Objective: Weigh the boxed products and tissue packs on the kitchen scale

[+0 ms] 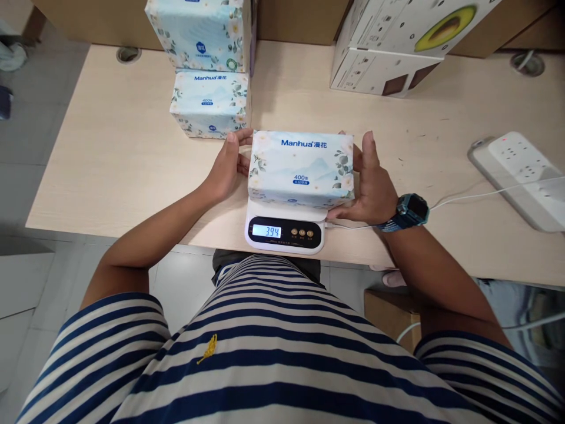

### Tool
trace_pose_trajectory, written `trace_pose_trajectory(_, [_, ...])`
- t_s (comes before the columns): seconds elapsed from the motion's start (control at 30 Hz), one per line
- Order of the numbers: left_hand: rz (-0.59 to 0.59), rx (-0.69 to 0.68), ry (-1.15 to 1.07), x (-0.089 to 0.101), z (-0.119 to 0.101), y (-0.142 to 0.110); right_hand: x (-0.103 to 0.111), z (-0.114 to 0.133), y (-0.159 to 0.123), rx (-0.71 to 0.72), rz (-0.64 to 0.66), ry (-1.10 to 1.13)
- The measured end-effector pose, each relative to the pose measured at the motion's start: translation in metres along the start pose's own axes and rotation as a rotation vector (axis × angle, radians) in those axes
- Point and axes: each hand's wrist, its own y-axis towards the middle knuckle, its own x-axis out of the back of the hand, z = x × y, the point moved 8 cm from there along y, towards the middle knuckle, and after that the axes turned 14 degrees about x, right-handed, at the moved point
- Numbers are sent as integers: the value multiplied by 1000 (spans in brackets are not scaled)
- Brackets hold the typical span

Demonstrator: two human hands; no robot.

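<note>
"Manhua tissue pack [302, 168]: where's it sitting?"
"It's resting on the digital scale [286, 232], near side; left hand [226, 169] and right hand [376, 191] are holding opposite ends, probably steadying it."

Scale platform [274, 209] hidden (mostly), avocado box [392, 26] cropped

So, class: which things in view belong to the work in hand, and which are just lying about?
Work in hand:
- Manhua pack, between the left hand and right hand
- white scale, display lit
- probably the matching stacked packs

Seemingly just lying about:
- avocado-printed box
- power strip
</note>
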Motion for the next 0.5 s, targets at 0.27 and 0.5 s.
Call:
trace_pose_trajectory(0.27, [7, -14, 2, 1, 2, 2, 1, -9, -5, -48, -15, -2])
trace_pose_trajectory(0.5, [49, -24, 30, 0, -1, 0, 17, -3, -2, 46, -77, -30])
